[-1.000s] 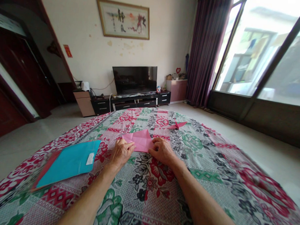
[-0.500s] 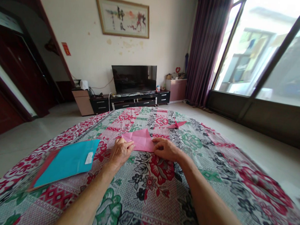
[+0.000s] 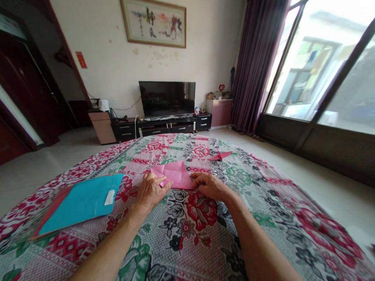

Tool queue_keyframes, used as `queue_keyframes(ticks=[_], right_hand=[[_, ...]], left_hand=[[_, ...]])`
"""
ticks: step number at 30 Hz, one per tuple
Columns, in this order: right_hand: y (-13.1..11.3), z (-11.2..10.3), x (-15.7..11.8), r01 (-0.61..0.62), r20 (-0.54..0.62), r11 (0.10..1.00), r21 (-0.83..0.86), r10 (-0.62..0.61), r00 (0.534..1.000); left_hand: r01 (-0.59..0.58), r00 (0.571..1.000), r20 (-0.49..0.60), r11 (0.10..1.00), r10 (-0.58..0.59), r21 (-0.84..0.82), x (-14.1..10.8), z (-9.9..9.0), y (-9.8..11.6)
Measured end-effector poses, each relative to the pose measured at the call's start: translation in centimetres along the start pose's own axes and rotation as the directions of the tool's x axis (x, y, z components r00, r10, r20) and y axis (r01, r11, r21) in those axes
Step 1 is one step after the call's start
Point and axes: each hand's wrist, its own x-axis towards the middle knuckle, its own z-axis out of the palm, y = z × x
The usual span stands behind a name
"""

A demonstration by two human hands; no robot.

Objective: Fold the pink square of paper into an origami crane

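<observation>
A sheet of pink paper (image 3: pixel 175 175) with crease lines lies on the flowered tablecloth, its lower edge towards me. My left hand (image 3: pixel 151 189) holds the paper's left side, fingers curled over that edge and thumb stretched along the bottom edge. At the right corner, my right hand (image 3: pixel 209 185) has thumb and forefinger closed on the paper. Its other fingers are bent and partly hidden. Beyond my right hand rests a red folded-paper bird (image 3: pixel 220 156) with its wings spread, touched by neither hand.
On the left of the tablecloth (image 3: pixel 159 246) lies a blue packet (image 3: pixel 80 202) with a white label, over something reddish. The table's rounded far edge faces a low black cabinet (image 3: pixel 126 130) with a television (image 3: pixel 166 99). A large window (image 3: pixel 328 75) is at the right.
My left thumb has stretched out to the right along the paper's lower edge, away from the fingers. My right hand stays at the right corner, and the paper has hardly moved.
</observation>
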Motion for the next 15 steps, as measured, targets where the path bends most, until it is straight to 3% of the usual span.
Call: queue_keyframes(ticks=[15], right_hand=[[-0.5, 1.1, 0.1, -0.010, -0.096, 0.992, -0.127, -0.002, 0.995]], left_hand=[[0.020, 1.000, -0.011, 1.000, -0.020, 0.017, 0.0, 0.3, 0.0]])
